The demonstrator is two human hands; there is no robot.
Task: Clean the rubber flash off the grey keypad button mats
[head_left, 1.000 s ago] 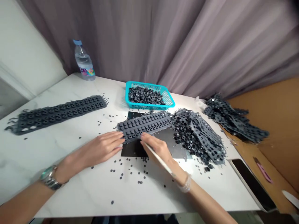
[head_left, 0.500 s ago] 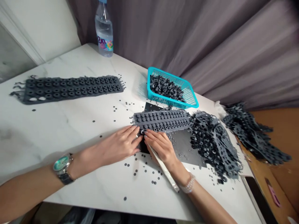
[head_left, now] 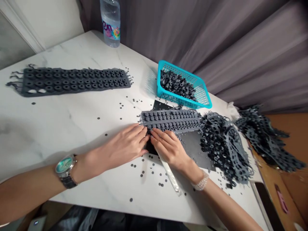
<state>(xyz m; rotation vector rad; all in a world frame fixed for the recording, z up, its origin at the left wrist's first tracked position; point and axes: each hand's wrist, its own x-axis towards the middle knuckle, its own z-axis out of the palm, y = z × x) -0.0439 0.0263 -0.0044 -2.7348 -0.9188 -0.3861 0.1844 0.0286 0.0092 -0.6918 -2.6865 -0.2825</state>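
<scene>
A dark grey rubber sheet with rows of round studs [head_left: 173,118] lies in front of the blue basket. My left hand [head_left: 127,142] is closed at the sheet's near left corner, its fingertips pressed together on the edge. Beside it, my right hand [head_left: 169,147] has its fingers on the near edge and a long whitish stick [head_left: 170,178] under its palm. The fingertips of both hands almost meet; what is pinched between them is too small to make out. A black mat [head_left: 196,149] lies partly under the sheet.
A second studded sheet [head_left: 75,81] lies at left. The blue basket [head_left: 184,101] holds small black rubber pieces. A bottle [head_left: 111,27] stands at the back. Loose pieces and trimmed webbing [head_left: 237,150] lie at right, near a phone-like dark object [head_left: 266,203]. Small discs dot the table [head_left: 96,189].
The view has shifted slightly, so the bottle and left sheet appear higher. Both hands stay at the sheet's near left corner, with fingers slightly moved; the stick's lower end has swung a little left.
</scene>
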